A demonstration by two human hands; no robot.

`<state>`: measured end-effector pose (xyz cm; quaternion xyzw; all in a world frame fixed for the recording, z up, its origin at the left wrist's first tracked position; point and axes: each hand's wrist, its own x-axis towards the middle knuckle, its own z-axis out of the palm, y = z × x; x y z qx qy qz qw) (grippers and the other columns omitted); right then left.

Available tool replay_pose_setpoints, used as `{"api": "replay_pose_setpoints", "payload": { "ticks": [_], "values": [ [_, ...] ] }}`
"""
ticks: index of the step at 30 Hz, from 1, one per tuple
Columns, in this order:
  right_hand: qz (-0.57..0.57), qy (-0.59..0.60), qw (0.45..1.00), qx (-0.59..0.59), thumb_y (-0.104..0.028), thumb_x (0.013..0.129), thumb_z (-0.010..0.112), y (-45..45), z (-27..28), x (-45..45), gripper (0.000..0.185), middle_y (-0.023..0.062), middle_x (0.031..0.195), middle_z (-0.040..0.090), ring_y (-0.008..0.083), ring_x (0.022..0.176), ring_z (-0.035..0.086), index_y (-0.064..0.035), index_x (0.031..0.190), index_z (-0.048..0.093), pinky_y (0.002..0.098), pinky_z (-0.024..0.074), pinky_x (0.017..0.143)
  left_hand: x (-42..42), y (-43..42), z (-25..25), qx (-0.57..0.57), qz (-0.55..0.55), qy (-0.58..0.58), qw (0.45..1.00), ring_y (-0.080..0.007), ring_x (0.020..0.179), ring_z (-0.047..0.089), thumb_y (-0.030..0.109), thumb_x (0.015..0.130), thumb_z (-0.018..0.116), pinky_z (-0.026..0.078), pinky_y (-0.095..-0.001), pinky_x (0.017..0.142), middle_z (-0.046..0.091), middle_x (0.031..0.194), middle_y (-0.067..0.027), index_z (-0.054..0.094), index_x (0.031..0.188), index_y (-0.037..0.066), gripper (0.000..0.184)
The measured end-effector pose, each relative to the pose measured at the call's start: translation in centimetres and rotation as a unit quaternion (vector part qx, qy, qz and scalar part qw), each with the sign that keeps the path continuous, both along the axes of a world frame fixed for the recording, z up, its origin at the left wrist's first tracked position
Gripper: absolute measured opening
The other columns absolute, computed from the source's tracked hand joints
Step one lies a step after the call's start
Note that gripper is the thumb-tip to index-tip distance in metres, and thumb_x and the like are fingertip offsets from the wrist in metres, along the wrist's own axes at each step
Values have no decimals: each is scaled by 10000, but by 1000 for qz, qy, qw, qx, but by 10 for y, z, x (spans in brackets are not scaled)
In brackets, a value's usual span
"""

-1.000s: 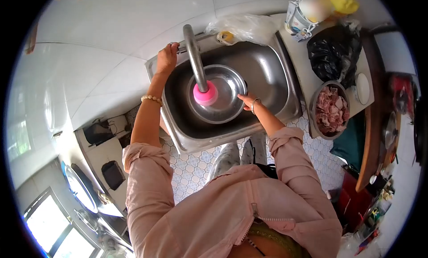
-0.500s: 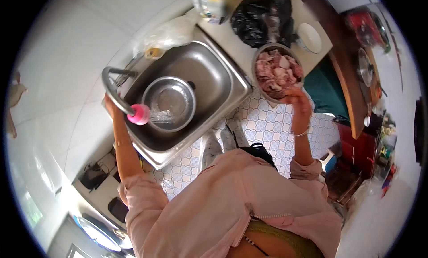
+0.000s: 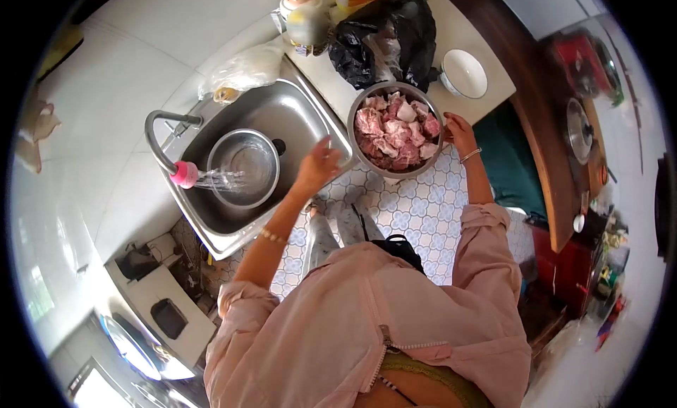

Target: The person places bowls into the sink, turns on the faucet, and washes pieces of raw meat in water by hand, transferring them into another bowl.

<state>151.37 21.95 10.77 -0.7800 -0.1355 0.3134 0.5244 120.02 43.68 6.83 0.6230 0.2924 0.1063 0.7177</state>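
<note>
A round metal bowl (image 3: 358, 141) heaped with chunks of raw meat (image 3: 398, 129) sits at the counter's near edge, beside the sink. My right hand (image 3: 460, 134) has its fingers curled on the bowl's right rim. To the bowl's left, my left hand (image 3: 319, 167) hovers over the sink's right edge, fingers extended, holding nothing. Water runs from the pink nozzle (image 3: 185, 174) of the faucet (image 3: 155, 133) into a second metal basin (image 3: 264, 189) standing in the sink (image 3: 296, 112).
Behind the meat lies a black plastic bag (image 3: 412, 41), with a white bowl (image 3: 464, 74) to its right. A clear plastic bag (image 3: 247, 69) rests on the sink's back rim. A cartoon figure container (image 3: 305, 20) stands at the counter's back. The wooden counter (image 3: 522, 90) extends on the right.
My left hand has left the faucet and moved right, towards the meat bowl. My right hand has shifted from the bowl's front to its right rim. The view has shifted slightly.
</note>
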Motion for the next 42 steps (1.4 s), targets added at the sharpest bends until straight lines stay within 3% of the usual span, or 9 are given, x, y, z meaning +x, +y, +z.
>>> {"api": "replay_pose_setpoints", "payload": {
  "ticks": [7,18,19,22,28,36,38,40,42],
  "values": [
    [123,-88,987,47,-68,865,486,24,2,2,262,10,860,586,69,686,514,6,1107,554,201,440,597,63,-19,25,273,94,36,957,-247,729,624,141,778,527,481,-331,647,612,824,-186,428,1215,-5,471],
    [246,-117,962,34,-29,817,518,37,97,17,344,-14,745,497,46,590,435,37,1154,499,188,381,499,78,-46,31,101,207,-11,973,-238,942,572,103,790,496,426,-291,833,582,1001,-233,433,1182,-95,444],
    [241,-104,964,52,-24,814,518,45,78,9,349,-13,748,506,43,593,441,44,1155,491,186,383,501,69,-46,12,58,202,-12,978,-125,943,519,17,820,443,420,-240,800,562,1038,-77,415,1241,-30,425],
    [276,-29,960,32,-34,808,523,53,44,19,371,-16,717,507,41,575,441,58,1164,474,188,377,480,66,-63,-14,104,240,35,965,-117,929,511,29,825,449,417,-245,815,566,1044,-86,408,1257,-19,437],
    [336,18,941,-26,-29,726,510,82,14,29,535,49,672,537,103,463,489,90,1236,400,257,387,364,74,-73,-25,189,257,175,931,-290,1032,547,94,806,477,408,-327,873,574,1075,-218,481,1191,-2,397],
    [341,-43,918,-197,-52,690,550,146,5,-12,627,179,826,613,166,435,532,51,1279,364,287,403,353,67,-52,-105,-80,180,267,944,-400,930,561,201,797,451,458,-433,802,573,987,-273,507,1173,50,409],
    [346,-63,910,-218,-68,686,565,155,6,-27,637,180,841,614,156,439,531,43,1281,367,280,399,350,62,-44,-124,228,41,294,927,-381,854,596,151,840,426,468,-448,750,599,943,-229,529,1106,28,311],
    [349,-72,905,-233,-68,682,557,173,19,-47,616,210,877,613,215,505,585,52,1261,383,322,459,434,63,-30,-110,166,34,306,937,-407,921,562,172,848,462,459,-426,778,577,992,-248,523,1123,35,314],
    [415,-200,850,-255,-60,691,525,192,40,-49,560,247,930,600,324,675,626,50,1226,401,388,500,619,75,-24,-52,92,300,181,932,-356,1007,546,191,817,506,422,-367,869,583,1024,-237,519,1143,17,370]
  ]
}}
